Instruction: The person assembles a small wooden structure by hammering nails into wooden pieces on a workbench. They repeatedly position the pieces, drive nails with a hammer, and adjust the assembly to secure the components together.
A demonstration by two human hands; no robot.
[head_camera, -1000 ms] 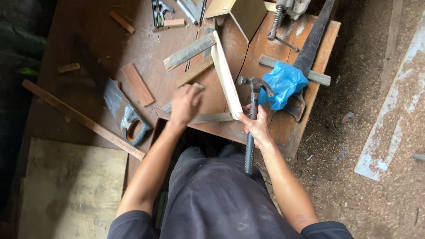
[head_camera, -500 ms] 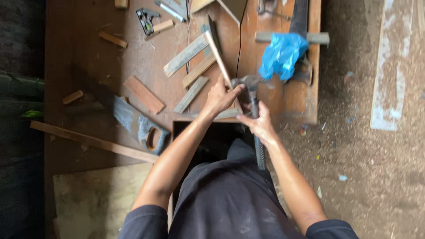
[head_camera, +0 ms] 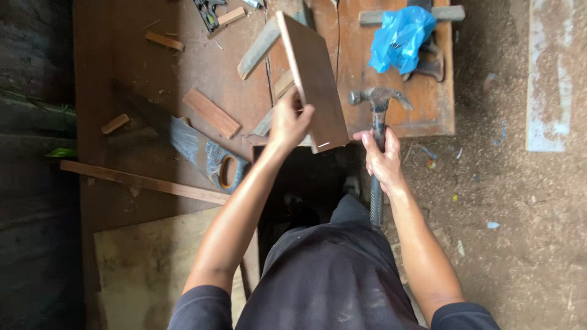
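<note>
Gripping a flat wooden board [head_camera: 315, 79] by its lower edge, the left hand [head_camera: 288, 122] has its fingers wrapped around it, tilting it above the tabletop [head_camera: 134, 67]. The right hand [head_camera: 382, 162] is clenched on the shaft of a claw hammer [head_camera: 379, 107], head just beside the board. A blue plastic bag [head_camera: 400, 36] lies near the far edge; what it holds cannot be made out. A handsaw [head_camera: 195, 146] rests left of the board, its blade partly in shadow. Pliers [head_camera: 206, 12] are cut off at the top. Wood scraps [head_camera: 211, 113] lie scattered about.
</note>
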